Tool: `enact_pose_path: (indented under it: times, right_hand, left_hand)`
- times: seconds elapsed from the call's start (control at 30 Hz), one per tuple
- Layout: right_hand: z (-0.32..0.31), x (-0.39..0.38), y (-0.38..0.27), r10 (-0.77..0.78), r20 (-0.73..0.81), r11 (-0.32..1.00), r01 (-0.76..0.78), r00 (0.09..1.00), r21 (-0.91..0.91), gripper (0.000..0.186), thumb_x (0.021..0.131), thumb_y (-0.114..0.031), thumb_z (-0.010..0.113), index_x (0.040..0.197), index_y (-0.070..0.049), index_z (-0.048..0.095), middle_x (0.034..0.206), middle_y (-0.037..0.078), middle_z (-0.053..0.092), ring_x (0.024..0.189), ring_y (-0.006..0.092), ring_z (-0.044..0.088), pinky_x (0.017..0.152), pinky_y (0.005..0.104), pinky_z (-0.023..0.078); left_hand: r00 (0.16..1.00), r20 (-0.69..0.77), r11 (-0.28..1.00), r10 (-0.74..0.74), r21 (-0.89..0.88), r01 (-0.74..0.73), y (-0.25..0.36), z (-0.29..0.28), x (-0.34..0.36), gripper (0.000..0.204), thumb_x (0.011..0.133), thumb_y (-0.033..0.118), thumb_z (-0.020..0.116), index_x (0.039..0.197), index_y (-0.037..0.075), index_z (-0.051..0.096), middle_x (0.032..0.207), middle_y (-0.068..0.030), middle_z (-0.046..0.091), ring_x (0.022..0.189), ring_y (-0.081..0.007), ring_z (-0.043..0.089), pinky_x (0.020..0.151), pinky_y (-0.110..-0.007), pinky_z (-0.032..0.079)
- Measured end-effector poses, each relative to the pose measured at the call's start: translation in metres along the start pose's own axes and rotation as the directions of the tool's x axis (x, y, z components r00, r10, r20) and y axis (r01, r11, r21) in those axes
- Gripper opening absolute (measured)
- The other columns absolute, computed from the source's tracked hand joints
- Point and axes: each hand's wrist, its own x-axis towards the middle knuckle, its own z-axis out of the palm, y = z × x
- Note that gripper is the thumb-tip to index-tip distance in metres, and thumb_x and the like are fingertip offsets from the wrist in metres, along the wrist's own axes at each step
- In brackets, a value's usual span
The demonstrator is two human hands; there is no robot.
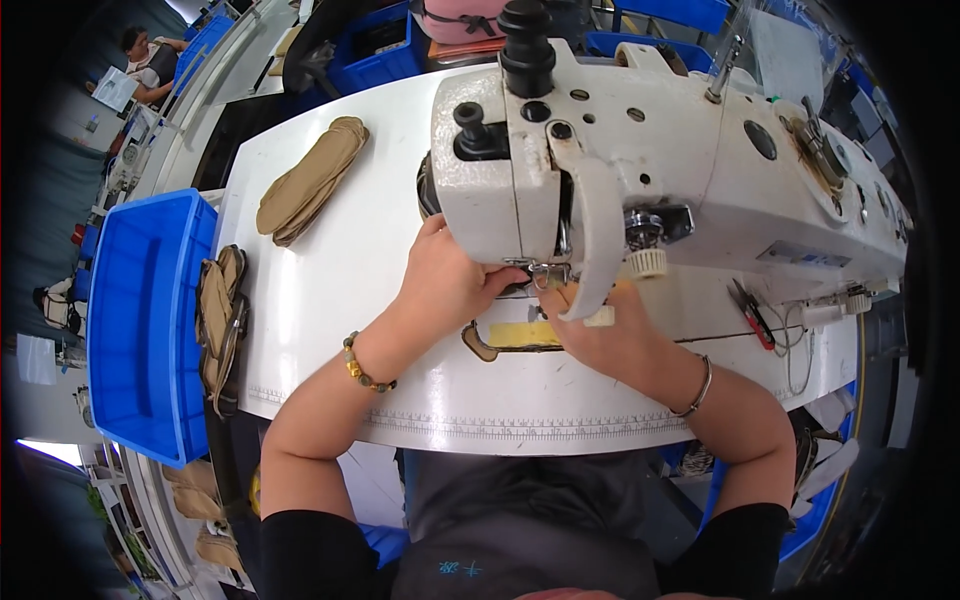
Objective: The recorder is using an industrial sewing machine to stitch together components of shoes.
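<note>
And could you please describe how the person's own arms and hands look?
The sleeves are short and black. The left hand is gloveless, with a dark-and-gold beaded bracelet; the right hand, also gloveless, has a thin silvery bangle.

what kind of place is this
Probably a sewing workshop or factory floor: a large industrial sewing machine stands on a white worktable, with a stack of tan, sole-shaped pieces and a blue bin to its left.

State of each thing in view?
White metal sewing machine: upright; running or stopped, unclear
Left bare hand: fingers bent, grip unclear
Right bare hand: partly hidden, grip unclear
Tan elongated fabric stack: layered, lying flat
Red-handled black snips: lying down
Blue rectangular plastic bin: uncovered
</note>
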Motion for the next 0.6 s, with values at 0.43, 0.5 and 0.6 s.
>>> enact_pose_path:
  times: [0.43,0.5,0.6]
  right_hand:
    - [0.000,0.001,-0.002,0.125,-0.042,0.987,-0.120,0.991,0.108,0.006,0.084,-0.011,0.066,0.083,-0.005,0.069,0.064,0.013,0.062,0.057,0.0313,0.063,0.051,0.0409,0.050]
    - [0.001,0.002,0.003,-0.192,-0.154,0.981,0.187,0.969,-0.043,0.008,0.082,-0.012,0.068,0.076,-0.006,0.068,0.062,0.011,0.060,0.054,0.0300,0.061,0.049,0.0407,0.049]
    - [0.000,-0.001,0.009,-0.231,-0.095,0.972,0.225,0.968,-0.072,0.007,0.080,-0.011,0.069,0.077,-0.005,0.069,0.060,0.010,0.057,0.053,0.0296,0.060,0.048,0.0401,0.048]
  left_hand:
    - [0.996,-0.088,1.000,0.009,0.026,-0.007,0.010,0.002,0.001,0.024,0.071,0.020,0.082,0.094,0.017,0.075,0.079,-0.0010,0.070,0.081,-0.0241,0.066,0.086,-0.039,0.046]
    - [0.995,-0.094,1.000,-0.020,-0.015,0.019,0.010,0.002,0.002,0.025,0.071,0.019,0.082,0.095,0.016,0.075,0.079,-0.0018,0.070,0.081,-0.0248,0.066,0.086,-0.040,0.046]
    - [0.992,-0.125,0.999,0.029,0.042,-0.024,0.009,0.002,0.003,0.027,0.069,0.018,0.082,0.096,0.016,0.074,0.080,-0.0037,0.070,0.082,-0.0262,0.066,0.085,-0.042,0.048]
